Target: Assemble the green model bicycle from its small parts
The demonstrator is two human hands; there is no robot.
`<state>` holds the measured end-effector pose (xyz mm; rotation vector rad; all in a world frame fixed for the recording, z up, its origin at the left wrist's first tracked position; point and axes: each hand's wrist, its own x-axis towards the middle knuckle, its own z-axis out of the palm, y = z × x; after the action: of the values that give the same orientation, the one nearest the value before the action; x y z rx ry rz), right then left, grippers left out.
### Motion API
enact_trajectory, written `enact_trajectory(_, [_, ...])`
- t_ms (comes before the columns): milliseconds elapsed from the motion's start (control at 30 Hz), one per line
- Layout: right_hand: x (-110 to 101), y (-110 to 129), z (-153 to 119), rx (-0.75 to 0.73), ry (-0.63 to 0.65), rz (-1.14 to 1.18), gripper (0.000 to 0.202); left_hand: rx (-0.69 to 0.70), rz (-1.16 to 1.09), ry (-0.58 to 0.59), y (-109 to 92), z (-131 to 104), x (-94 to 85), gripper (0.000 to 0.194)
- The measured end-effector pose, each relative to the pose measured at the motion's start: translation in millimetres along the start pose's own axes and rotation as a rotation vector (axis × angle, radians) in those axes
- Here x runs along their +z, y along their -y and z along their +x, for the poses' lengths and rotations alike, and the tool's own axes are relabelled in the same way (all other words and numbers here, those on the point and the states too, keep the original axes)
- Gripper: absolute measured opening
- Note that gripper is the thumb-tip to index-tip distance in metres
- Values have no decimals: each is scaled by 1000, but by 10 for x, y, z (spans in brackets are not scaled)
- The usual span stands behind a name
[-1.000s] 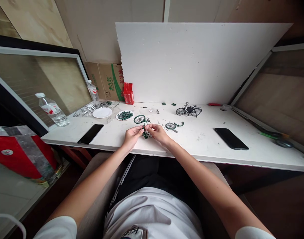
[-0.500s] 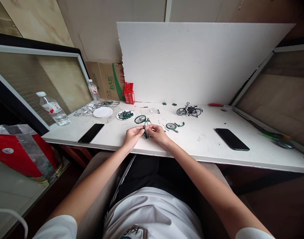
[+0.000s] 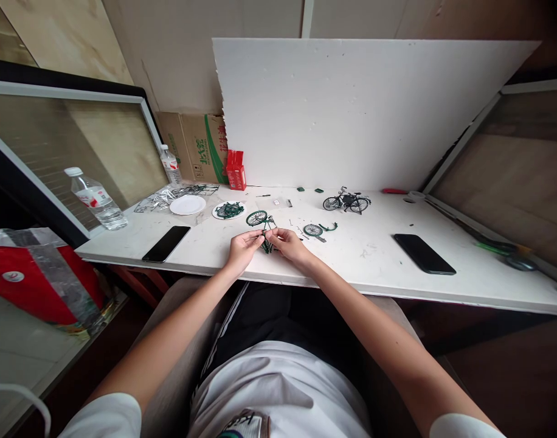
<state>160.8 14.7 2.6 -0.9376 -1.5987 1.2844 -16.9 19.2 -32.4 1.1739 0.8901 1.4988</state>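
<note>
Near the table's front edge, my left hand (image 3: 245,248) and my right hand (image 3: 287,244) meet with fingertips pinched on a partly built green model bicycle (image 3: 256,218). One wheel of it sticks out beyond my fingers at the upper left, and thin dark frame parts show between and below the hands. The exact spot each hand grips is covered by the fingers. Right of my hands lie a loose spoked wheel (image 3: 313,230), a curved green part (image 3: 329,227) and several tiny pieces. Farther back stands a dark, fuller model bicycle (image 3: 346,201).
A white plate (image 3: 217,214) of green parts and another white plate (image 3: 188,205) lie to the left. Phones (image 3: 166,244) (image 3: 424,254) rest on both sides. Bottles (image 3: 97,199), a red box (image 3: 236,171) and a white board (image 3: 351,115) stand behind; scissors (image 3: 518,261) lie far right.
The whole view has shifted very slightly. Both hands keep the same pinch on the green model bicycle, with hardly any visible movement.
</note>
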Motion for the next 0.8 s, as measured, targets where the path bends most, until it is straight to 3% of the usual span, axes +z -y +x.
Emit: enact_trajectory(800, [-147, -8, 38, 145, 103, 147, 58, 33, 99, 55, -28, -55, 18, 52])
